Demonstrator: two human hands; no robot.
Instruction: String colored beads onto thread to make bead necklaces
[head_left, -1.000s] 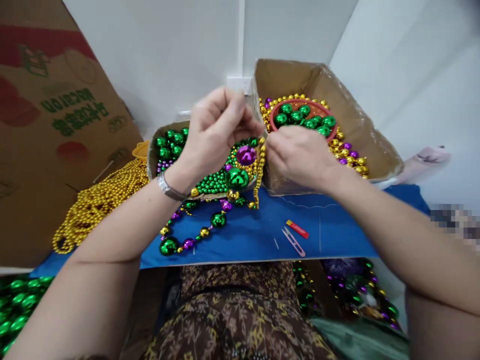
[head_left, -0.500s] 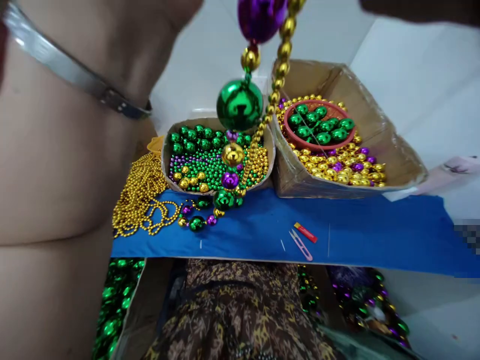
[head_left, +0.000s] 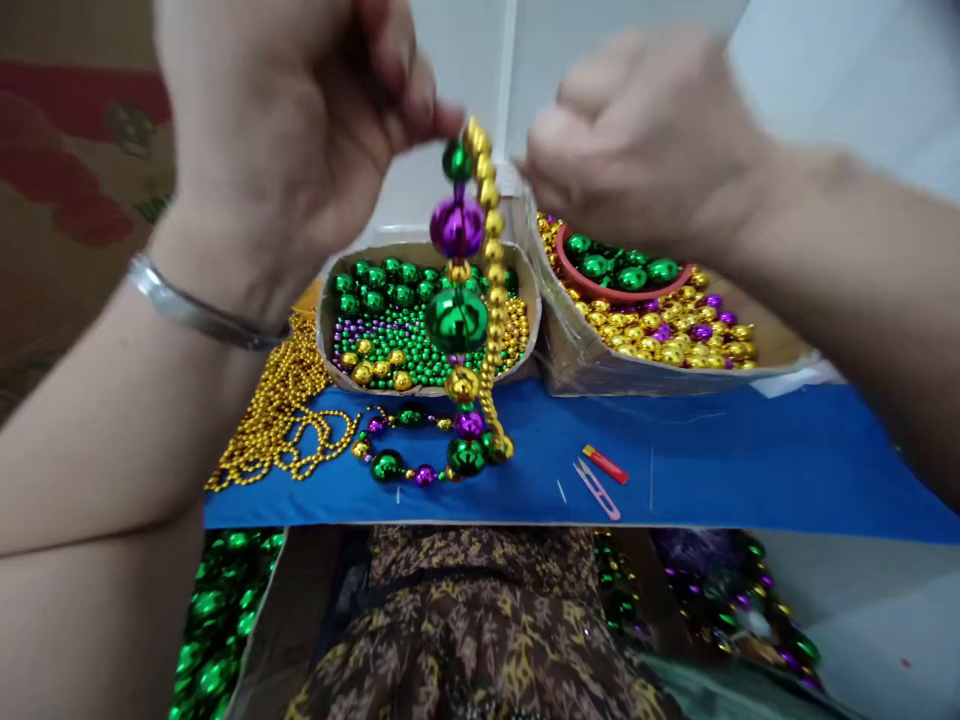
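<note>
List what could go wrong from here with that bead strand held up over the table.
1. The left hand pinches the bead strand only at its top; a slip would likely drop the big beads onto the blue mat or into the cardboard tray.
2. The strand's lower end lies looped on the mat beside the gold bead pile; lifting may tangle them.
3. The snips lie open near the mat's front edge and could be knocked off.

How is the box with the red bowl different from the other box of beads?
The right box holds a red bowl of green balls over mostly gold beads; the left box has no bowl and is mostly green. The right box looks wider, the left more rounded. Both are open cardboard on the blue mat.
</note>
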